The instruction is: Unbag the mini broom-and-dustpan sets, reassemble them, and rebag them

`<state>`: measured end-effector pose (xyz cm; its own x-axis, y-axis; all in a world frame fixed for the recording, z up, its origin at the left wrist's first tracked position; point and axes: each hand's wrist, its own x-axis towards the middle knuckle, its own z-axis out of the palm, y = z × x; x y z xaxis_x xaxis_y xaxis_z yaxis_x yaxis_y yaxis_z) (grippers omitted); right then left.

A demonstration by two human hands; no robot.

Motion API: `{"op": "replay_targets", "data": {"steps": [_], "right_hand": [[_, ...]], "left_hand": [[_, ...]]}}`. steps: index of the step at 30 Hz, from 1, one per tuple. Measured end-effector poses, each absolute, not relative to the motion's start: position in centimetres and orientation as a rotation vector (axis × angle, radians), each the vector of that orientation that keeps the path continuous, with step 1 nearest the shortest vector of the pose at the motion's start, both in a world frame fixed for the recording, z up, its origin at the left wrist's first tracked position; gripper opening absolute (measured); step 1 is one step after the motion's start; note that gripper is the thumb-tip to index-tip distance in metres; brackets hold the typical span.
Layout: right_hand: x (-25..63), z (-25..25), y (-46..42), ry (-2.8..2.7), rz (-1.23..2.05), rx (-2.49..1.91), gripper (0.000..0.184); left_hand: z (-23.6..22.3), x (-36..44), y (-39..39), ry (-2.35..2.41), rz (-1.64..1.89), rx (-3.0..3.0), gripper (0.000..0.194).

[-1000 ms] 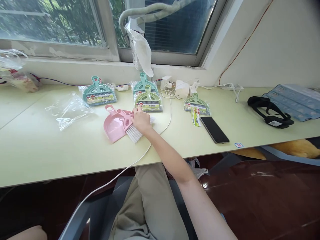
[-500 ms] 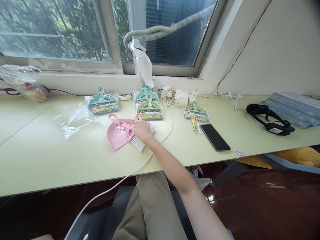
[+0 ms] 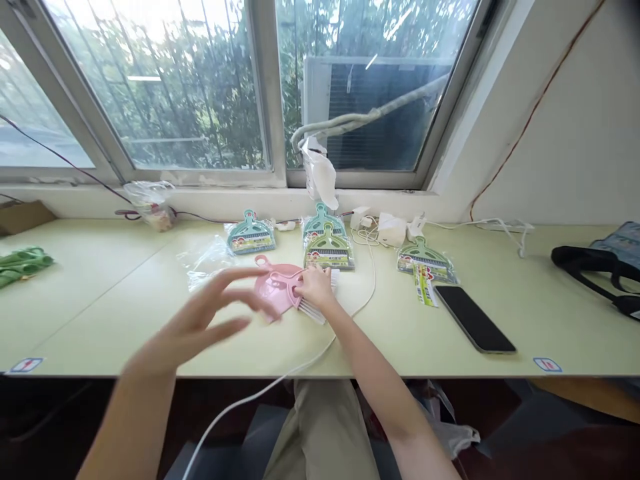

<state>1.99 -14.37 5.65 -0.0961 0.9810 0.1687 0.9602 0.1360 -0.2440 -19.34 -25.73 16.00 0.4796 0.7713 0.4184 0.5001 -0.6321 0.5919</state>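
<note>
A pink dustpan (image 3: 267,283) lies on the table with a small pink hand brush (image 3: 285,279) over its right part. My right hand (image 3: 316,285) is closed on the brush head, whose white bristles (image 3: 312,311) show below and to the right of the fingers. In front of the dustpan, my left hand (image 3: 200,320) is raised with its fingers spread and nothing in them. Its fingertips overlap the dustpan's left edge in view; whether they touch it I cannot tell. A crumpled clear plastic wrapper (image 3: 205,259) lies left of the dustpan.
Wrapped dustpan sets in teal (image 3: 250,235) and green (image 3: 329,251) stand behind; another green set (image 3: 425,259) lies right, near a label strip (image 3: 425,287) and a phone (image 3: 475,320). A white cable (image 3: 300,368) crosses the table's front edge. Black goggles (image 3: 595,273) sit far right.
My left hand has come into view from below and reached toward the dustpan, fingers spread. My right hand stays on the brush. The view has shifted left and up.
</note>
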Motion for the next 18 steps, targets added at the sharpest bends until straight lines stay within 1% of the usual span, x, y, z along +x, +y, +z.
{"op": "replay_targets", "data": {"steps": [1, 3, 4, 5, 6, 7, 9, 12, 18], "right_hand": [[1.9, 5.7, -14.4, -2.132, 0.09, -1.892, 0.031], [1.5, 5.6, -14.5, -2.134, 0.054, -1.886, 0.029], [1.4, 5.6, -14.4, -2.131, 0.035, -1.882, 0.029], [1.2, 5.6, -14.4, -2.123, 0.02, -1.879, 0.028], [1.1, 5.5, -14.3, -2.111, 0.012, -1.878, 0.028], [0.9, 5.5, -14.2, -2.095, 0.013, -1.881, 0.027], [0.8, 5.3, -14.0, -2.065, 0.021, -1.888, 0.028], [0.8, 5.2, -14.0, -2.048, 0.008, -1.877, 0.03], [1.6, 5.3, -14.0, -2.068, -0.072, -1.881, 0.03]], "left_hand": [[15.4, -19.1, -24.0, 1.268, 0.89, 2.375, 0.044], [13.6, -18.7, -20.0, 1.835, 0.753, 2.4, 0.039], [12.4, -18.6, -18.0, 2.011, 0.596, 2.391, 0.039], [11.2, -18.5, -16.3, 2.046, 0.41, 2.391, 0.041], [10.1, -18.4, -14.8, 2.029, 0.267, 2.395, 0.042], [9.1, -18.4, -13.7, 2.016, 0.196, 2.398, 0.042], [7.6, -18.0, -12.6, 1.994, 0.15, 2.412, 0.041], [6.4, -16.5, -12.8, 1.912, 0.156, 2.445, 0.035], [5.8, -14.0, -14.4, 1.645, 0.235, 2.485, 0.025]]}}
